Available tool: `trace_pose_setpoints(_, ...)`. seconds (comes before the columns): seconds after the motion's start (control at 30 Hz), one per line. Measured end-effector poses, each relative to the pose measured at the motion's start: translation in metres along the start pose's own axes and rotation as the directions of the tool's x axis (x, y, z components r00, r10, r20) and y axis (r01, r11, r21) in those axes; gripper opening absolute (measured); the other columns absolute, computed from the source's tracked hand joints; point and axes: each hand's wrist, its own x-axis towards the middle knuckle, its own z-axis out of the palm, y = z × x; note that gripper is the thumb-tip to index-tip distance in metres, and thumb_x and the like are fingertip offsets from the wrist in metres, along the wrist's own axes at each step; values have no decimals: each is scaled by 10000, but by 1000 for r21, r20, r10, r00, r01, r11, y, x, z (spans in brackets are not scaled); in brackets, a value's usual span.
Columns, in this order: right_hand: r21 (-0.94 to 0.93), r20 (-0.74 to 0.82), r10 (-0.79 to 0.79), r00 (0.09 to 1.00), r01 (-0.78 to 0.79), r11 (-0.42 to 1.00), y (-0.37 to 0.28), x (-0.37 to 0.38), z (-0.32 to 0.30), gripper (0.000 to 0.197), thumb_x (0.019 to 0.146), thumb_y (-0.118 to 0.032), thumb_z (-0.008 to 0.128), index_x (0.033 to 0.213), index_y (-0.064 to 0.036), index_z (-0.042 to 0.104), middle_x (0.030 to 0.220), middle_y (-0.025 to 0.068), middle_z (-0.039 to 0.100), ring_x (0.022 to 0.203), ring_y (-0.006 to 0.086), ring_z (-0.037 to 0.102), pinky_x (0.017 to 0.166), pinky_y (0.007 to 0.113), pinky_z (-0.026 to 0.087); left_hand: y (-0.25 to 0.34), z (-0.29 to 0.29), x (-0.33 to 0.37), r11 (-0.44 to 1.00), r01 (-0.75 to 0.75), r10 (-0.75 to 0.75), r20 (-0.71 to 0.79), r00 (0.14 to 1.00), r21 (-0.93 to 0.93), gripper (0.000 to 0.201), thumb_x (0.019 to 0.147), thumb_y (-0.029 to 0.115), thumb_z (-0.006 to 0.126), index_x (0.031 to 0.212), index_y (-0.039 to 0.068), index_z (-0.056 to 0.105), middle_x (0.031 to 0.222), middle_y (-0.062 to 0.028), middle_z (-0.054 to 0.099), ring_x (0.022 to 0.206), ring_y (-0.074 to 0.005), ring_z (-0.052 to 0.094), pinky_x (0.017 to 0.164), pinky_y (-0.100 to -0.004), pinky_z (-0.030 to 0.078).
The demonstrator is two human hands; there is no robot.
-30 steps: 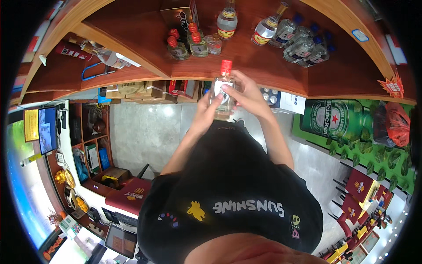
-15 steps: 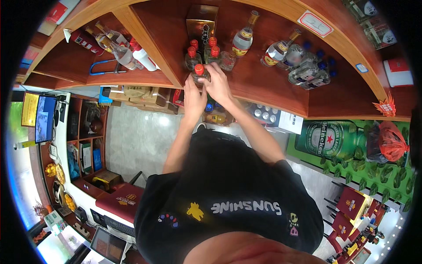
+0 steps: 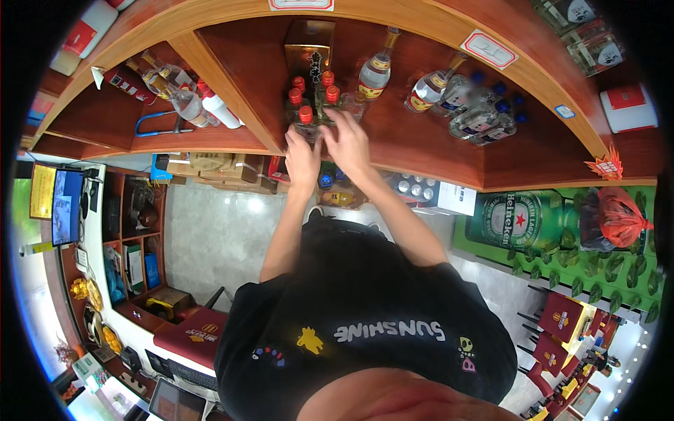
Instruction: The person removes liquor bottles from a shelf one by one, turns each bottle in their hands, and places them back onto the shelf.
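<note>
The front edge of the wooden shelf (image 3: 432,170) is crossed by both hands. On the left, room is bounded by the slanting wooden divider (image 3: 232,91); on the right, board extends to the blue-capped bottles (image 3: 484,125). The lower body of the front red-capped bottle (image 3: 306,121) is covered by fingers; contact of its base with the board cannot be made out. Partly hidden behind the right hand (image 3: 347,145): a small clear bottle (image 3: 355,107). The foot of the gold-and-dark carton (image 3: 307,36) is screened by the rear red-capped bottles (image 3: 328,95). The front bottle is placed upright near the shelf edge, just beyond the left hand (image 3: 302,163), whose fingers and thumb are set about it; whether it is clasped cannot be told. The right hand is held beside it, fingers parted, fingertips near the rear bottles
</note>
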Motion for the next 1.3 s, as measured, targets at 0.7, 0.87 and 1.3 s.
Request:
trace_pose_setpoints(0.7, -20, -32, -19, 999, 18, 1000, 125, 118, -78, 377, 958, -328, 665, 1078, 21, 586, 996, 218, 703, 958, 419, 662, 817, 478, 512, 33, 15, -82, 929, -146, 166, 30, 986, -340, 207, 958, 146, 629, 1116, 14, 609, 943, -158, 687, 793, -323, 673, 698, -412, 531)
trace_pose_setpoints(0.87, 176, -35, 102, 994, -94, 980, 54, 62, -141, 291, 912, -210, 734, 1034, 19, 603, 934, 177, 720, 858, 310, 709, 750, 395, 536, 61, 12, -74, 905, -276, 325, 110, 939, -323, 458, 946, 173, 673, 1338, 16, 495, 1198, -192, 637, 1100, -305, 639, 932, -384, 509)
trace_pose_setpoints(1.3, 649, 308, 647, 697, -651, 392, 24, -20, -177, 371, 1020, -443, 540, 987, -75, 579, 825, 43, 631, 778, 129, 629, 679, 286, 496, 101, 4, -134, 196, 858, 434, 827, 358, -474, 574, 981, 336, 633, 1399, 3, 424, 1204, -189, 645, 1016, -271, 695, 860, -395, 587)
